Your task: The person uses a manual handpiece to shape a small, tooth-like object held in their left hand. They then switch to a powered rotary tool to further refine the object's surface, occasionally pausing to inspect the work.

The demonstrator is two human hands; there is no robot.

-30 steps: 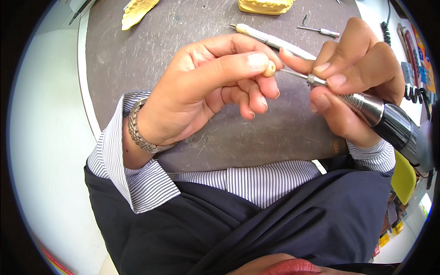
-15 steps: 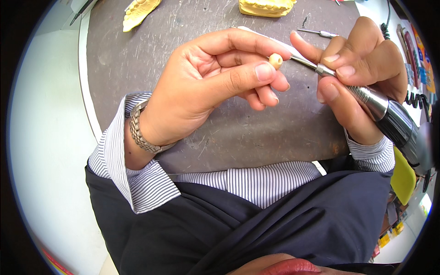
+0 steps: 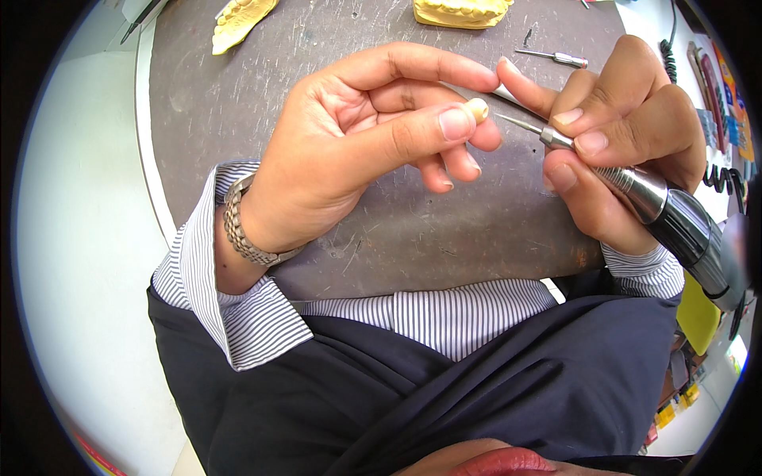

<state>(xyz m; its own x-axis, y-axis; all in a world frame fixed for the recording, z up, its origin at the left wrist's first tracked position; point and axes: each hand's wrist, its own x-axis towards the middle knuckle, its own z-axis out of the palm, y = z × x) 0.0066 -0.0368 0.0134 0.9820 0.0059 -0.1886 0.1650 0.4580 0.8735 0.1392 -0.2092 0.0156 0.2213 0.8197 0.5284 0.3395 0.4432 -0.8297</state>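
Note:
Between the thumb and fingers of my left hand [image 3: 381, 127] is pinched a small cream-coloured dental crown [image 3: 478, 109]. My right hand [image 3: 627, 127] grips a rotary handpiece [image 3: 635, 186] with a metal collar and dark body, held like a pen. Its slender pointed bur [image 3: 520, 124] aims at the crown, with a small gap between tip and crown. One outstretched finger of the right hand comes up to the left index fingertip. The crown's underside is hidden by the left thumb and fingers.
On the scratched dark tabletop [image 3: 357, 254], yellow dental casts [image 3: 463, 12] lie at the far side, another cast [image 3: 240, 24] to their left. A thin metal tool [image 3: 553, 58] lies beyond my right hand. A coiled black cord [image 3: 721, 176] hangs at the right.
The handpiece has drawn back slightly to the right, so its bur tip now shows apart from the crown. The crown has turned in my left fingers; its hole no longer faces me.

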